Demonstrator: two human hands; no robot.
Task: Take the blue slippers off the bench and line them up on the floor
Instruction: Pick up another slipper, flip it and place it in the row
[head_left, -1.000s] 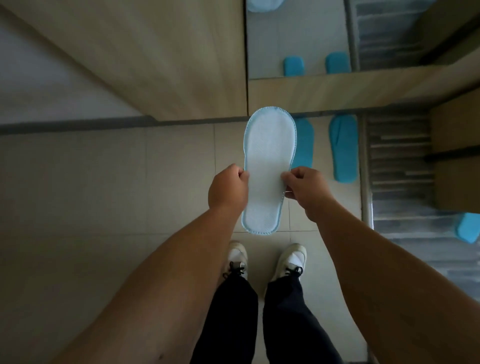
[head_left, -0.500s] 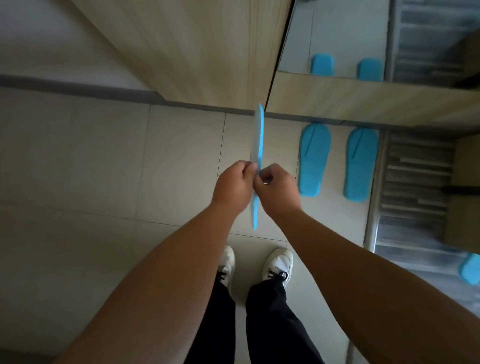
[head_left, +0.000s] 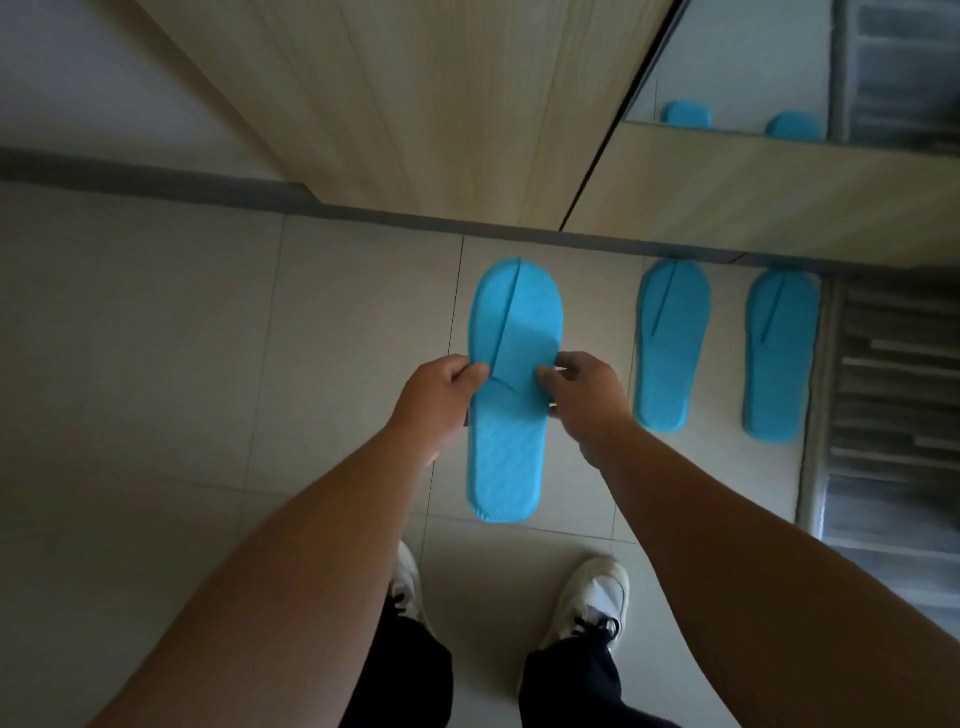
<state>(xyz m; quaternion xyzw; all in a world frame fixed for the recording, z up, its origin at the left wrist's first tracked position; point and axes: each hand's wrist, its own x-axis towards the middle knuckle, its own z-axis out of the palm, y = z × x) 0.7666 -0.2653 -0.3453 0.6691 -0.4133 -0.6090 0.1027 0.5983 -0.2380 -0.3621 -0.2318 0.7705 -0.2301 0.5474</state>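
I hold one flat blue slipper (head_left: 511, 395) above the tiled floor, its blue top side up and its toe pointing away from me. My left hand (head_left: 441, 397) pinches its left edge at mid-length and my right hand (head_left: 584, 397) pinches its right edge. Two more blue slippers lie side by side on the floor to the right, one (head_left: 670, 345) nearer and one (head_left: 779, 353) farther right, toes toward the wooden cabinet. The bench is not in view.
A wooden cabinet (head_left: 431, 109) runs along the far side, with a mirror panel (head_left: 737, 57) at the right that reflects the slipper toes. A grey ribbed mat (head_left: 893, 405) lies at the right. My white shoes (head_left: 592, 603) stand on the beige tiles below the slipper.
I have turned the slipper over in both hands: white sole up a second ago, edge-on half a second ago, blue top up now. The view has shifted left and down.
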